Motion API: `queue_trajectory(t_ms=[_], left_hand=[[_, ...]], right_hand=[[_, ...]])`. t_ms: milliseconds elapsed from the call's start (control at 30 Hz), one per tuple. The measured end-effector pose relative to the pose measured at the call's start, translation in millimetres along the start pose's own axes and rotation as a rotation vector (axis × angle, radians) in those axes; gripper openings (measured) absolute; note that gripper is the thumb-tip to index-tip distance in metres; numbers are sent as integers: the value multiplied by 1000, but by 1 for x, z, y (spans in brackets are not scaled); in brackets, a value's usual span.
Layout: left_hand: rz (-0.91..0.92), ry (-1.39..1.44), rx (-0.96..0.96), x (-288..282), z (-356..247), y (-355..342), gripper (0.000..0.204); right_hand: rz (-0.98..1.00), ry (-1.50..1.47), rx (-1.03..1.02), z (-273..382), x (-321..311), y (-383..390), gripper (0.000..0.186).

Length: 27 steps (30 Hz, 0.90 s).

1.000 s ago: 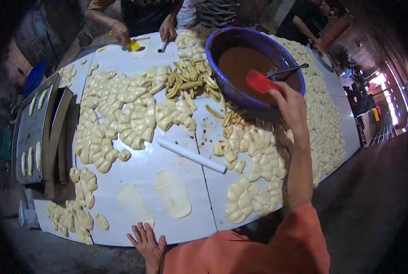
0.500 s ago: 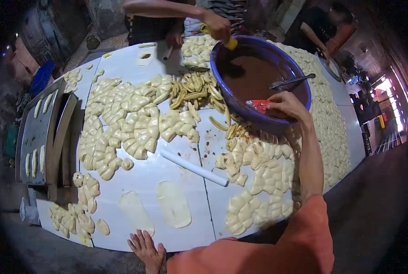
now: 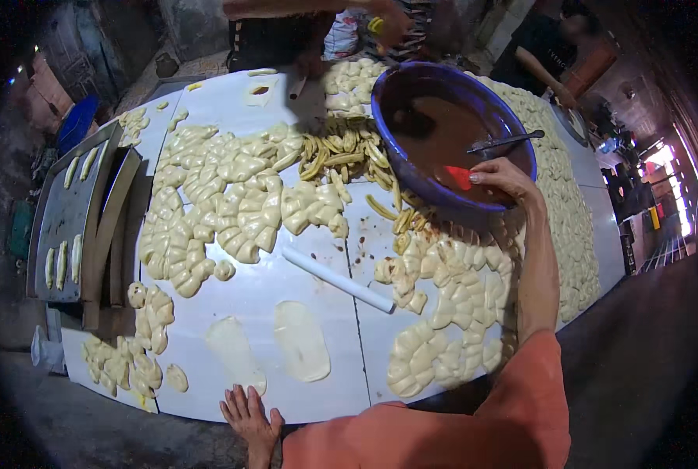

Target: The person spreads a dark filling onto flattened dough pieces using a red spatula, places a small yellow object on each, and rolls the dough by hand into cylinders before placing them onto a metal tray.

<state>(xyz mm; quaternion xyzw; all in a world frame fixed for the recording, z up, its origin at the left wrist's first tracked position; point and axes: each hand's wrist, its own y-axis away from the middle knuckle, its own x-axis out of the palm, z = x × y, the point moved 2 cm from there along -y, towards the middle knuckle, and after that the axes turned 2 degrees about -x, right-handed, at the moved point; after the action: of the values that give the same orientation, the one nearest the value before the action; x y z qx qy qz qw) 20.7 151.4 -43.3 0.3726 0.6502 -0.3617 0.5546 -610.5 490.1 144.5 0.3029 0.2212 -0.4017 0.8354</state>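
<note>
My right hand grips a red scraper low inside a blue basin of brown, runny mixture; a dark-handled spoon rests there above it. Fingers spread, my left hand lies at the near edge of the white worktop, just below two flattened dough ovals. A white rolling rod lies diagonally beyond them. Peeled bananas are heaped left of the basin, among wide patches of pale dough pieces.
Stacked metal trays with dough strips stand at the left. A co-worker's hand with something yellow is raised behind the basin, beside a dark tube. Another person works at the back right. More dough covers the right side.
My right hand has lowered the red scraper into the basin. The co-worker's hand with the yellow object moved right over the basin's rim, then back behind it. My left hand stays flat.
</note>
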Motion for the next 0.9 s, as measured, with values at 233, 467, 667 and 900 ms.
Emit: queue_trajectory(t_ms=[233, 467, 667, 900], left_hand=[[-36, 116, -54, -14, -3, -6, 64], [-141, 133, -10, -9, -3, -9, 63], [-162, 144, -12, -6, -1, -4, 68], [-131, 159, -15, -4, -5, -7, 69]], right_hand=[[15, -128, -103, 45, 32, 33, 39], [207, -74, -98, 64, 143, 98, 39], [296, 155, -324, 91, 286, 141, 29], [86, 401, -550, 116, 323, 159, 16]])
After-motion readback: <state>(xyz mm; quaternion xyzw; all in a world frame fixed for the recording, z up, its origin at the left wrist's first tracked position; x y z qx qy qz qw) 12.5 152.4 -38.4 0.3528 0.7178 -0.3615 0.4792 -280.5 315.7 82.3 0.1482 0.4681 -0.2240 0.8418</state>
